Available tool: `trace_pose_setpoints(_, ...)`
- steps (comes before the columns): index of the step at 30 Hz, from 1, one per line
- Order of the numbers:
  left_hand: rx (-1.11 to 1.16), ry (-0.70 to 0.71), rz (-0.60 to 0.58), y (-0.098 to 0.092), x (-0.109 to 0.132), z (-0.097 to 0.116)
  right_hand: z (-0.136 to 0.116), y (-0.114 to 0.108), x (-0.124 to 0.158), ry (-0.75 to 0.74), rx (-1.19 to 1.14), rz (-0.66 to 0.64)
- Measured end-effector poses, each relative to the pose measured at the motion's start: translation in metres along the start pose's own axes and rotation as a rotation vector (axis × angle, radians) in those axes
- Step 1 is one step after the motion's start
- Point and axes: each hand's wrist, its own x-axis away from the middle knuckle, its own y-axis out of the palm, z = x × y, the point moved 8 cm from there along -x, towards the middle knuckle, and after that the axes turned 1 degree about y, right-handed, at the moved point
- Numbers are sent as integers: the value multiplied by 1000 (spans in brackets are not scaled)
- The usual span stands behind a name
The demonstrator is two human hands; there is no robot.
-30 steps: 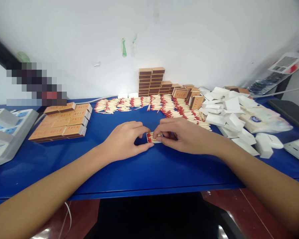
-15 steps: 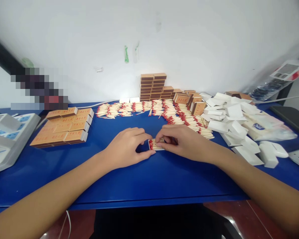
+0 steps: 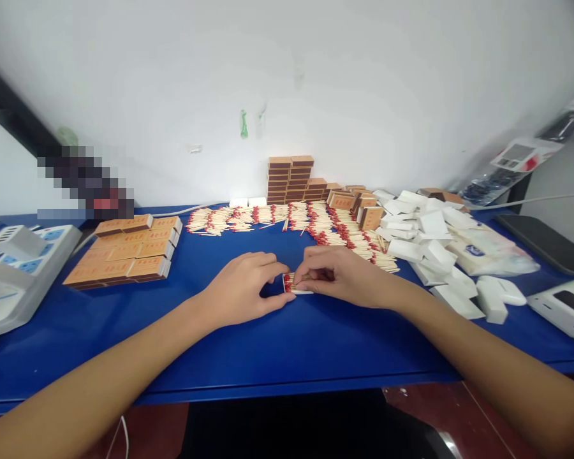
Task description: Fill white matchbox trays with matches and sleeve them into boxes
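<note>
In the middle of the blue table lies a small white matchbox tray [image 3: 304,292] with red-headed matches [image 3: 289,279] in it. The thumb and forefinger of my left hand [image 3: 246,288] close round the tray's left end. My right hand [image 3: 342,275] is over the right part of the tray, its thumb and fingertips pinched together on matches there; the hand hides that end. Behind both hands spreads a long pile of loose matches [image 3: 332,224], most of their red heads showing.
Filled-looking matchboxes [image 3: 124,252] lie stacked at the left, beside a white power strip [image 3: 33,268]. More matchboxes [image 3: 289,178] stand against the wall. At the right are white trays [image 3: 433,223], a tissue pack [image 3: 488,248], a dark phone [image 3: 545,239] and a white device [image 3: 564,306].
The camera view has tilted and shifted slightly. My right fingertips have moved a little left over the tray, nearer the match heads; my left hand keeps its hold.
</note>
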Motion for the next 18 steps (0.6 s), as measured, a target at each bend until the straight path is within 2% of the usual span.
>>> trace_pose_setpoints(14, 55, -18, 7, -1, -2, -4, 3, -1, 2, -14, -10, -43)
trace_pose_setpoints(18, 51, -11, 8, 0, -1, -5, 10, -7, 1, 56, -3, 28)
